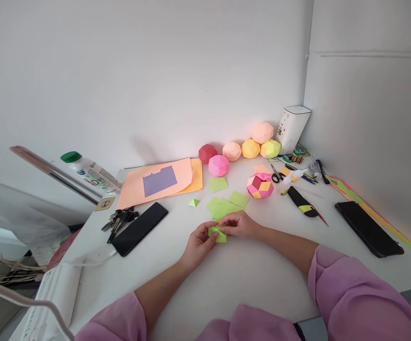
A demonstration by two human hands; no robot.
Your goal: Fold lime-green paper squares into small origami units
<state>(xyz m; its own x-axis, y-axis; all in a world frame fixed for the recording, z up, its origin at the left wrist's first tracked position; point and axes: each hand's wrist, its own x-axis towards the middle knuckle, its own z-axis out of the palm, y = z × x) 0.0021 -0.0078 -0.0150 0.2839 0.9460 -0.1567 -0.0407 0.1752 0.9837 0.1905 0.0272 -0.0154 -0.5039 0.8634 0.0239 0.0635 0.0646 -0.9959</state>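
Between my two hands is a small piece of green paper [221,237], partly folded. My left hand [200,241] pinches it from the left, thumb on top. My right hand [240,224] grips its upper right side with the fingertips, which hide part of the folds. Just beyond my hands lie several loose green paper squares [225,208], overlapping. A small folded green paper pyramid [194,202] rests to their left, and another green square [218,183] lies farther back.
Behind stand several faceted paper balls [219,166] and an open multicoloured one [260,186]. To the right are scissors [276,175], a glue bottle [285,184], a utility knife [302,202] and a phone [369,228]. Keys [120,220], a black phone [140,229] and peach sheets [130,189] lie left.
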